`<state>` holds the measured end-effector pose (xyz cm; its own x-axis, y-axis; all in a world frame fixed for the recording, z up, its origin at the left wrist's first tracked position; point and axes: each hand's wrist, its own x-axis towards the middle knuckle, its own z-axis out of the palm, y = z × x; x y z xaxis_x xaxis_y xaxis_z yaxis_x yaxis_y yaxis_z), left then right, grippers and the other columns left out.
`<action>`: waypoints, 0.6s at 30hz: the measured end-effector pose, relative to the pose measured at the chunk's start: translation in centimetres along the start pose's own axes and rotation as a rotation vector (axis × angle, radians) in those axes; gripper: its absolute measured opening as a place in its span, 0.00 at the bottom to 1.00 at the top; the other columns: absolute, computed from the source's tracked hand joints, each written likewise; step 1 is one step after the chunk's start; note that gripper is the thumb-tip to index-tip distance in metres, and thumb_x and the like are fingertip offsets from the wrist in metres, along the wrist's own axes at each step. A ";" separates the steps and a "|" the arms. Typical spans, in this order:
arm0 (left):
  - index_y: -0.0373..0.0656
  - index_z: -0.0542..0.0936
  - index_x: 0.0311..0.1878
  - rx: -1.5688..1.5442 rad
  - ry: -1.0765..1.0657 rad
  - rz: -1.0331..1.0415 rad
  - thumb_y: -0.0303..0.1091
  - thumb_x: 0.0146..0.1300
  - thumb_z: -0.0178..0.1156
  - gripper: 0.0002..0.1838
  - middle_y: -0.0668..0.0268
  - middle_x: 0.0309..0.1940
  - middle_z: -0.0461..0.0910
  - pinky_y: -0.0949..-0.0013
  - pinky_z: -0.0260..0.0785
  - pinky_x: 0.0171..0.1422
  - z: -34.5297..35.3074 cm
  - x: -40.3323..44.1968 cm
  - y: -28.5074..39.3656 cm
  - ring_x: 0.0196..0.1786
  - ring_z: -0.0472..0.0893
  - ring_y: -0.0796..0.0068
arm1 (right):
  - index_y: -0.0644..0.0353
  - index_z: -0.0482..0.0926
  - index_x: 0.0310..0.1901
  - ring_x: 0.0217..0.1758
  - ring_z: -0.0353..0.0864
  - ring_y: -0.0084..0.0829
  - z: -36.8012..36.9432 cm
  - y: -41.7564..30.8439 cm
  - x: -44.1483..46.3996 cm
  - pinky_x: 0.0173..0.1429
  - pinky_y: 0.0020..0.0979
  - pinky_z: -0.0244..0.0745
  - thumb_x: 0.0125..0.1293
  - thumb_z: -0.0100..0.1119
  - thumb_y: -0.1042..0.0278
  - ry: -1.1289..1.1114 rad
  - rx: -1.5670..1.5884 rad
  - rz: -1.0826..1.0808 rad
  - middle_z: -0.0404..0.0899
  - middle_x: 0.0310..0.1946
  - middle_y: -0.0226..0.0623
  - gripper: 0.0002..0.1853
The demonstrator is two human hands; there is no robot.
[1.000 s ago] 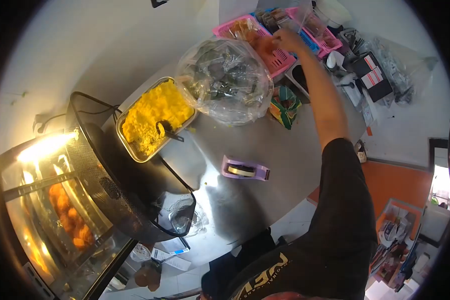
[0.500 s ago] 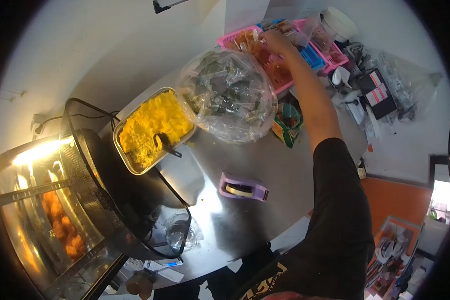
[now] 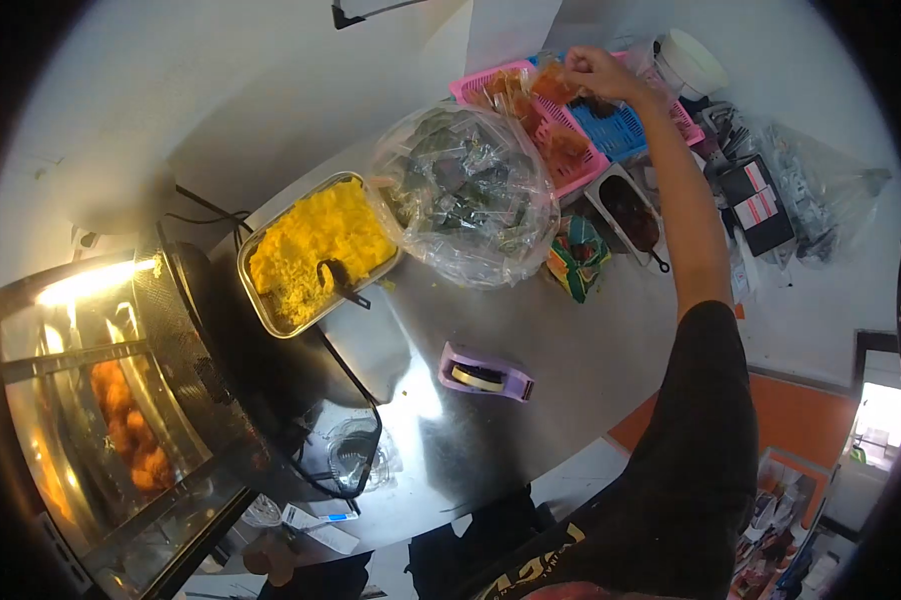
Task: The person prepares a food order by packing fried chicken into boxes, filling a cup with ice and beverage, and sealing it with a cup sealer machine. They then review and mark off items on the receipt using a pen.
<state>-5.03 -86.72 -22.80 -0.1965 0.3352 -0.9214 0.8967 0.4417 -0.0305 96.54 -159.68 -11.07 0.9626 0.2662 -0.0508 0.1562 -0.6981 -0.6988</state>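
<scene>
My right hand (image 3: 599,74) reaches to the back of the counter, over the plastic baskets. Its fingers are pinched on a small clear packet with orange-brown contents (image 3: 554,86). Under it are a pink basket (image 3: 583,165) holding more such packets and a blue basket (image 3: 611,130). Just left of them sits a big clear plastic bag (image 3: 461,195) full of dark-green packets. My left hand is not in view.
A metal tray of yellow shredded food (image 3: 321,245) with a black-handled utensil stands left of the bag. A purple tape dispenser (image 3: 486,375) lies mid-counter. Nearby are a green-orange packet (image 3: 579,258), a metal container with dark contents (image 3: 628,212) and a lit food warmer (image 3: 121,400).
My right hand has moved right and lifted a little from the pink basket, with a packet in it. My arm has swung right, uncovering the metal container and more of the blue basket.
</scene>
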 end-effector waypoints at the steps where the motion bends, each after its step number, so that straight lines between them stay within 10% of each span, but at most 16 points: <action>1: 0.48 0.73 0.72 0.018 0.015 -0.006 0.53 0.76 0.59 0.29 0.56 0.56 0.86 0.58 0.81 0.44 -0.3 1.3 0.1 0.51 0.88 0.61 | 0.58 0.77 0.40 0.31 0.80 0.19 -0.1 -3.1 -2.4 0.34 0.26 0.77 0.75 0.64 0.62 0.058 0.122 0.045 0.81 0.34 0.25 0.09; 9: 0.37 0.81 0.55 -0.011 -0.022 0.394 0.53 0.73 0.62 0.25 0.56 0.40 0.87 0.59 0.78 0.36 -2.8 10.2 0.1 0.36 0.87 0.65 | 0.66 0.79 0.61 0.61 0.79 0.26 4.1 -22.8 -17.0 0.68 0.31 0.70 0.74 0.65 0.57 0.066 0.350 0.009 0.82 0.57 0.34 0.23; 11: 0.34 0.83 0.49 -0.045 -0.003 0.528 0.53 0.73 0.63 0.26 0.56 0.35 0.88 0.60 0.77 0.34 -3.2 11.7 1.4 0.31 0.86 0.66 | 0.61 0.79 0.57 0.56 0.80 0.26 8.0 -29.5 -22.7 0.65 0.33 0.73 0.74 0.63 0.59 0.214 0.317 0.101 0.82 0.51 0.32 0.18; 13: 0.33 0.85 0.45 0.093 0.089 0.557 0.54 0.72 0.63 0.26 0.57 0.32 0.88 0.62 0.78 0.34 -4.2 11.7 3.3 0.30 0.87 0.68 | 0.56 0.74 0.43 0.44 0.77 0.18 12.5 -37.9 -27.9 0.50 0.23 0.73 0.73 0.65 0.62 0.002 0.284 -0.107 0.75 0.38 0.24 0.10; 18: 0.39 0.85 0.54 0.121 0.156 0.642 0.52 0.69 0.66 0.25 0.58 0.38 0.90 0.62 0.81 0.51 -7.7 14.2 6.0 0.40 0.89 0.66 | 0.58 0.75 0.46 0.40 0.76 0.15 32.7 -53.4 -38.0 0.43 0.21 0.72 0.69 0.69 0.74 -0.476 0.435 -0.158 0.77 0.37 0.22 0.11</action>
<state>-5.50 -72.90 -33.13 0.3441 0.6205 -0.7046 0.8911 0.0206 0.4534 44.34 -110.81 4.88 0.7167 0.6777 -0.1647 0.0874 -0.3216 -0.9428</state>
